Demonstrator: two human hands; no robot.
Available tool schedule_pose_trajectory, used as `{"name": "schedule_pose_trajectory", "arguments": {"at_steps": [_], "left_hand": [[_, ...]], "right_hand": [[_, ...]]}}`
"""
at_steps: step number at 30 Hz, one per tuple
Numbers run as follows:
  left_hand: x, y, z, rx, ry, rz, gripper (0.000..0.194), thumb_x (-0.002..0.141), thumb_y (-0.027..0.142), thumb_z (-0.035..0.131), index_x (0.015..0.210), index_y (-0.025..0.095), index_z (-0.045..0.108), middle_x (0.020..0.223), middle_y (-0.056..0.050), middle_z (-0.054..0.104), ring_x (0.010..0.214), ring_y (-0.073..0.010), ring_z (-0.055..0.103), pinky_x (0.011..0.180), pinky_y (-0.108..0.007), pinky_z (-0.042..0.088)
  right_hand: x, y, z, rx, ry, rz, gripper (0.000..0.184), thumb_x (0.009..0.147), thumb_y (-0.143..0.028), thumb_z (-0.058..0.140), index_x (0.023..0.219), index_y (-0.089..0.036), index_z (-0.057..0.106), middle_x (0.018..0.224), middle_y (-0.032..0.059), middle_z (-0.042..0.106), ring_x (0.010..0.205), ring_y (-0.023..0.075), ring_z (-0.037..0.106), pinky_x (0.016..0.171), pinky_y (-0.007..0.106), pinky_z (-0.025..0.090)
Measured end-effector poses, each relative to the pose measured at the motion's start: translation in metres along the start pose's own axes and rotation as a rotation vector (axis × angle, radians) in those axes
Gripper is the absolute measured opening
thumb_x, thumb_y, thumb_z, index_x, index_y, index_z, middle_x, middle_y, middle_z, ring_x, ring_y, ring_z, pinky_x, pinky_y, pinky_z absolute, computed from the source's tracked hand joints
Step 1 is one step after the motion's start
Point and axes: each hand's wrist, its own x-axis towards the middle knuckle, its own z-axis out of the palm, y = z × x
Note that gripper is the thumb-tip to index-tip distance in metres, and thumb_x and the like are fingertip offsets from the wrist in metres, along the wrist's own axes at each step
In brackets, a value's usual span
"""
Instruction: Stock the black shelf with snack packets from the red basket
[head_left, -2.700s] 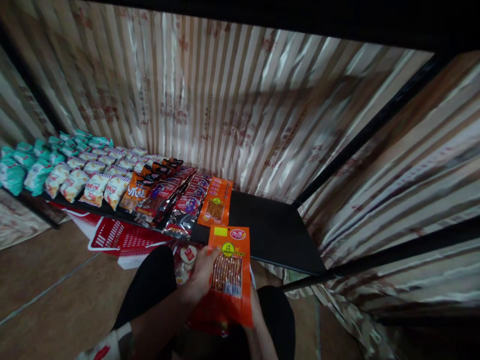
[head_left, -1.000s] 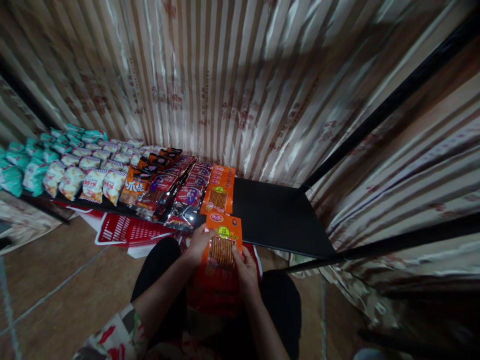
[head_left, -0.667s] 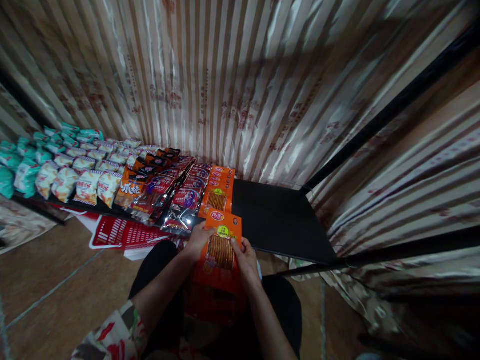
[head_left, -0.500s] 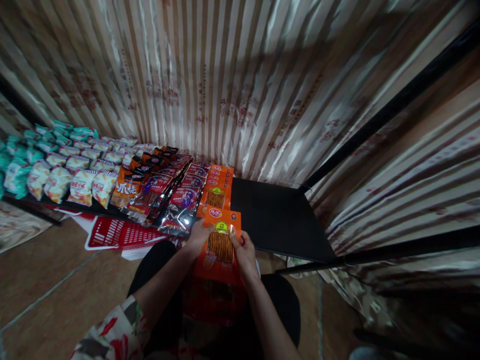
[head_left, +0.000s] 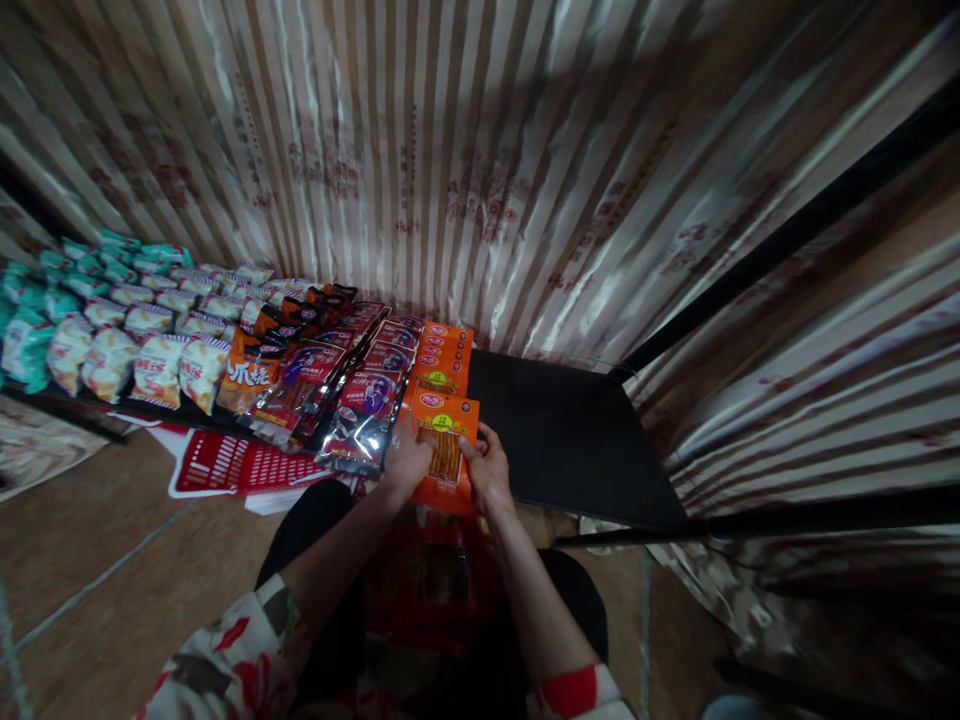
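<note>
An orange snack packet (head_left: pixel 444 450) with a clear window showing brown strips lies between my two hands at the front edge of the black shelf (head_left: pixel 570 430). My left hand (head_left: pixel 406 458) grips its left side, and my right hand (head_left: pixel 487 468) pinches its right side with the thumb on top. Just behind it, a row of matching orange packets (head_left: pixel 444 352) overlaps towards the back of the shelf. Dark red and silver packets (head_left: pixel 365 405) lie to the left of that row. More red-orange packaging (head_left: pixel 435 590) sits in shadow between my knees.
Farther left on the shelf stand orange-and-black bags (head_left: pixel 247 365), white bags (head_left: pixel 157 365) and teal bags (head_left: pixel 26 345). Below them is a red basket (head_left: pixel 240 465) on the tiled floor. Black frame bars (head_left: pixel 787 240) and a striped curtain (head_left: pixel 450 150) enclose the shelf.
Both hands have moved forward with the orange packet, which now sits farther onto the shelf and closer to the orange row. The red-orange packaging between my knees is more exposed.
</note>
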Motion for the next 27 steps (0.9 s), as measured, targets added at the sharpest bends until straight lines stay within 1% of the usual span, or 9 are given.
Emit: {"name": "schedule_pose_trajectory", "arguments": {"at_steps": [2,4,8,12,16,19,21,24,27], "left_hand": [[0.001,0.004,-0.001,0.121,0.009,0.034,0.052,0.077,0.018,0.050,0.128,0.009,0.043,0.132,-0.015,0.048,0.122,-0.0222,0.045,0.102,-0.030,0.033],[0.002,0.008,-0.002,0.213,0.013,0.064,0.050,0.078,0.018,0.049,0.126,0.006,0.045,0.130,-0.017,0.049,0.121,-0.0226,0.045,0.103,-0.029,0.032],[0.005,0.012,-0.001,0.325,-0.002,0.110,0.048,0.078,0.020,0.048,0.125,0.009,0.048,0.133,-0.015,0.047,0.123,-0.0224,0.043,0.105,-0.030,0.030],[0.010,0.014,0.002,0.389,-0.027,0.105,0.049,0.078,0.023,0.049,0.126,0.012,0.049,0.137,-0.014,0.043,0.127,-0.0242,0.039,0.105,-0.034,0.032],[0.011,0.019,0.004,0.452,-0.016,0.127,0.048,0.079,0.025,0.049,0.125,0.013,0.049,0.138,-0.013,0.042,0.129,-0.0239,0.036,0.107,-0.035,0.029],[0.013,0.021,0.007,0.499,-0.025,0.191,0.045,0.080,0.024,0.047,0.123,0.013,0.052,0.137,-0.012,0.044,0.130,-0.0244,0.034,0.108,-0.036,0.026],[0.015,0.022,0.008,0.527,-0.032,0.252,0.043,0.081,0.023,0.045,0.122,0.013,0.053,0.137,-0.012,0.045,0.130,-0.0251,0.033,0.109,-0.037,0.026],[0.019,0.022,0.010,0.557,-0.044,0.320,0.043,0.081,0.023,0.043,0.122,0.012,0.053,0.136,-0.012,0.045,0.130,-0.0245,0.033,0.109,-0.038,0.026],[0.025,0.022,0.011,0.587,-0.055,0.367,0.042,0.083,0.024,0.041,0.121,0.013,0.054,0.134,-0.010,0.047,0.129,-0.0229,0.034,0.111,-0.037,0.023]], "right_hand": [[0.007,0.001,0.002,-0.035,-0.013,-0.017,0.063,0.059,-0.039,0.064,0.115,-0.018,0.046,0.063,-0.0062,0.059,0.055,0.0137,0.058,0.053,0.025,0.046],[0.014,0.002,0.003,-0.116,-0.015,-0.049,0.061,0.061,-0.039,0.062,0.116,-0.017,0.048,0.063,-0.0058,0.059,0.055,0.0138,0.058,0.053,0.024,0.046],[0.028,0.004,0.006,-0.320,0.023,-0.108,0.054,0.065,-0.036,0.057,0.116,-0.016,0.051,0.065,-0.0032,0.061,0.059,0.0146,0.059,0.055,0.024,0.045],[0.040,0.006,0.010,-0.404,0.018,-0.133,0.054,0.069,-0.034,0.054,0.121,-0.017,0.050,0.068,-0.0020,0.063,0.063,0.0154,0.060,0.058,0.024,0.046],[0.045,0.000,0.014,-0.489,0.040,-0.112,0.056,0.070,-0.033,0.054,0.122,-0.015,0.051,0.068,-0.0018,0.063,0.064,0.0154,0.060,0.060,0.024,0.045],[0.045,-0.009,0.017,-0.525,0.052,-0.090,0.055,0.070,-0.033,0.054,0.122,-0.012,0.052,0.068,-0.0004,0.065,0.064,0.0154,0.060,0.061,0.024,0.045],[0.045,-0.012,0.019,-0.538,0.048,-0.100,0.053,0.071,-0.033,0.054,0.120,-0.012,0.054,0.069,0.0003,0.066,0.065,0.0156,0.060,0.062,0.023,0.045],[0.048,-0.014,0.021,-0.581,0.053,-0.127,0.052,0.071,-0.033,0.053,0.119,-0.013,0.055,0.071,0.0009,0.066,0.067,0.0157,0.061,0.064,0.024,0.045],[0.054,-0.012,0.023,-0.614,0.072,-0.119,0.054,0.072,-0.034,0.053,0.121,-0.013,0.054,0.073,0.0017,0.066,0.068,0.0158,0.060,0.066,0.024,0.045]]}}
